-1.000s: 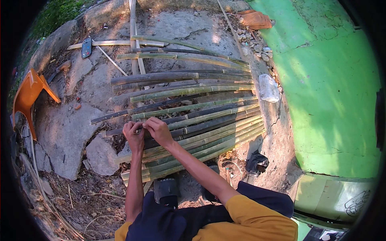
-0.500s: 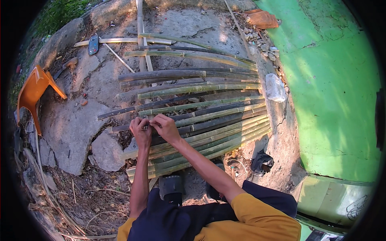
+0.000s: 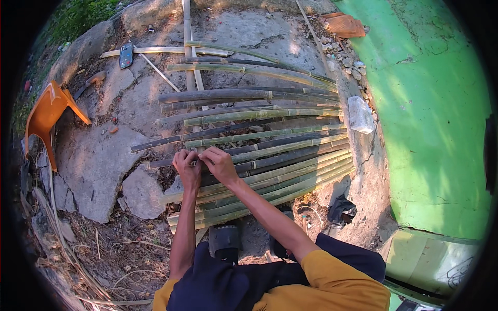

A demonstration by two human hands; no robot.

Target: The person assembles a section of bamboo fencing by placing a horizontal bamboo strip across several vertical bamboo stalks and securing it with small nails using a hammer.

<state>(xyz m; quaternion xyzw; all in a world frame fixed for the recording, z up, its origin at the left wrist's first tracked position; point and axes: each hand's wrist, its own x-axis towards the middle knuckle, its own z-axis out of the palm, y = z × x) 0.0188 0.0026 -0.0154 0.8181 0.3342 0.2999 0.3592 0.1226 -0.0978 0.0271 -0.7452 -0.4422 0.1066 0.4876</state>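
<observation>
Split bamboo strips [image 3: 264, 114], green and dark brown, lie side by side across a long bamboo pole [image 3: 187, 28] on the ground. Over the left part of these strips, my left hand [image 3: 187, 166] is closed with its fingertips pinched. Close beside it on the right, my right hand [image 3: 218, 164] is closed too, thumb and finger pressed together. Between the fingertips is something too small to make out. Both hands are just below a green bamboo strip [image 3: 228, 138], near where the crosspiece passes under the strips.
An orange plastic chair [image 3: 49, 116] lies at the left. A phone [image 3: 126, 56] rests on a pale strip; a wooden-handled tool [image 3: 95, 79] is below it. At right are a clear plastic bag [image 3: 360, 114], a black bag [image 3: 342, 210], rubble [image 3: 348, 62] and green-painted floor [image 3: 436, 140].
The whole view has shifted slightly, so the scene sits a little further right. My hands stay at the same spot, fingertips still close together with small finger movements.
</observation>
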